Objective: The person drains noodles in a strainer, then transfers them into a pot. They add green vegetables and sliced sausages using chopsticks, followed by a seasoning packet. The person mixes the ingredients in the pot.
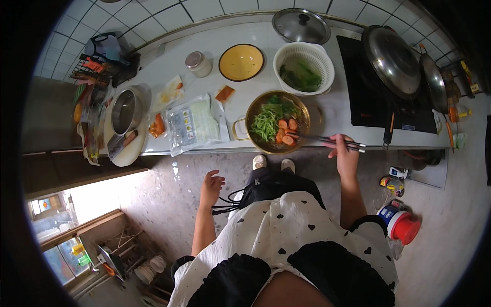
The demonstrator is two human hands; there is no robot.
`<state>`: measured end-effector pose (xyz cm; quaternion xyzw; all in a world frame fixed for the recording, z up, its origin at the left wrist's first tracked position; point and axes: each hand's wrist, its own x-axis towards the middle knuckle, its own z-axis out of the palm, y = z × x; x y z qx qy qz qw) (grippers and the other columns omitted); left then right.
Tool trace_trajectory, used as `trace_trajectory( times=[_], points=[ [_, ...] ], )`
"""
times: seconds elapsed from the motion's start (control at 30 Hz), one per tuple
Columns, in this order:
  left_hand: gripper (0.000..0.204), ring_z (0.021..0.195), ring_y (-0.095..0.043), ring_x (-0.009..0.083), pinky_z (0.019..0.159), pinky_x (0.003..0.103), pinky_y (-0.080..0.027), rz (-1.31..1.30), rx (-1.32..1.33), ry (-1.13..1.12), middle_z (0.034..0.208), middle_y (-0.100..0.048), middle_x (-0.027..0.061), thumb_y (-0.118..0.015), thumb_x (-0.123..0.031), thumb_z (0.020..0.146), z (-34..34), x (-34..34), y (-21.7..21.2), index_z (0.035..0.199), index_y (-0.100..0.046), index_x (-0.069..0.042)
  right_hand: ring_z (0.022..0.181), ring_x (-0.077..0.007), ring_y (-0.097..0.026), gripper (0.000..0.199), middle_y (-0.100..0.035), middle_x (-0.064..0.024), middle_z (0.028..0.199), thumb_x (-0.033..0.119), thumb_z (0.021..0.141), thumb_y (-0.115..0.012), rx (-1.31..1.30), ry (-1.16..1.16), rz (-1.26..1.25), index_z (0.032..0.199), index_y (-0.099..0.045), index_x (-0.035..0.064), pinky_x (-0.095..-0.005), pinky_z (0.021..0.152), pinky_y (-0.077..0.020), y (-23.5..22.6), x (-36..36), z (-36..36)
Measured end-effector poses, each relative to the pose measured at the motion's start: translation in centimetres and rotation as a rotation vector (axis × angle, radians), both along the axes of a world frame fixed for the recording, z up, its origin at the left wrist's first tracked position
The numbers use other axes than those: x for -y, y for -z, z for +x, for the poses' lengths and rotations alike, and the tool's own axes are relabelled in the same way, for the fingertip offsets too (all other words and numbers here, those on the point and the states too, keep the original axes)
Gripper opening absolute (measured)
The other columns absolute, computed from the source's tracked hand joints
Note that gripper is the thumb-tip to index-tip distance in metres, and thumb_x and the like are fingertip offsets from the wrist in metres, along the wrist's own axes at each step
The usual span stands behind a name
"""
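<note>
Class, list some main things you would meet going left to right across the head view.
Metal bowl, small orange item, white plastic package, gold-coloured pot, right hand holding chopsticks, large domed metal lid.

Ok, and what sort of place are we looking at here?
Most likely a home kitchen: a black cooktop bears a lidded pan, a gold-coloured pot of cut food stands on the counter, and a white tiled wall runs behind.
</note>
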<state>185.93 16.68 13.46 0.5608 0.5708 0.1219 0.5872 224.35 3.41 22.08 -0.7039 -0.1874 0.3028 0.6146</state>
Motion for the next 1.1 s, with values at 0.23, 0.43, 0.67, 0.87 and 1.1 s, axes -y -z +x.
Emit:
trace_trajectory(
  times=[0.23, 0.43, 0.67, 0.87, 1.1],
  points=[
    [0.029, 0.075, -0.060, 0.0146, 0.062, 0.025, -0.045, 0.012, 0.020, -0.105, 0.087, -0.063, 0.0100, -0.048, -0.009, 0.085, -3.8, -0.5, 0.4, 0.113, -0.045, -0.003, 0.077, -0.0162, -0.064, 0.024, -0.062, -0.0107, 0.092, 0.018, 0.092, -0.045, 0.006, -0.185, 0.319, 0.095, -0.057, -0.0031, -0.0192, 0.048, -0.0466, -3.2, -12.3, -3.1],
    [0.027, 0.074, -0.060, 0.0139, 0.062, 0.024, -0.045, 0.030, 0.012, -0.272, 0.086, -0.062, 0.0089, -0.044, -0.005, 0.085, -8.3, -0.1, -0.2, 0.112, -0.045, -0.002, 0.073, -0.0126, -0.063, 0.023, -0.063, -0.0082, 0.086, 0.018, 0.088, -0.052, 0.053, -0.471, 0.388, 0.096, -0.058, -0.0024, -0.0227, 0.053, -0.0513, -1.8, -28.4, -12.2],
    [0.024, 0.074, -0.058, 0.0124, 0.063, 0.024, -0.044, -0.023, 0.000, -0.551, 0.085, -0.062, 0.0072, -0.047, -0.006, 0.087, -13.9, 2.5, 1.8, 0.112, -0.045, -0.004, 0.069, -0.0128, -0.063, 0.022, -0.064, -0.0083, 0.082, 0.018, 0.085, -0.057, 0.159, -0.537, 0.317, 0.092, -0.062, -0.0018, -0.0235, 0.050, -0.0521, 4.3, -39.5, -19.3],
    [0.025, 0.075, -0.058, 0.0123, 0.064, 0.024, -0.044, -0.089, 0.046, -0.635, 0.086, -0.061, 0.0062, -0.047, -0.005, 0.088, -16.3, 3.1, 3.1, 0.113, -0.045, -0.005, 0.071, -0.0143, -0.063, 0.021, -0.064, -0.0088, 0.082, 0.017, 0.086, -0.056, 0.185, -0.540, 0.254, 0.093, -0.062, -0.0019, -0.0243, 0.051, -0.0532, 7.0, -41.9, -20.4],
    [0.027, 0.078, -0.059, 0.0138, 0.067, 0.026, -0.046, -0.096, 0.058, -0.611, 0.090, -0.061, 0.0066, -0.046, -0.005, 0.088, -17.5, 1.6, 3.6, 0.115, -0.043, -0.006, 0.070, -0.0146, -0.063, 0.021, -0.064, -0.0093, 0.081, 0.016, 0.085, -0.056, 0.198, -0.508, 0.254, 0.091, -0.061, -0.0040, -0.0250, 0.052, -0.0537, 8.5, -43.8, -20.7]
  ],
)
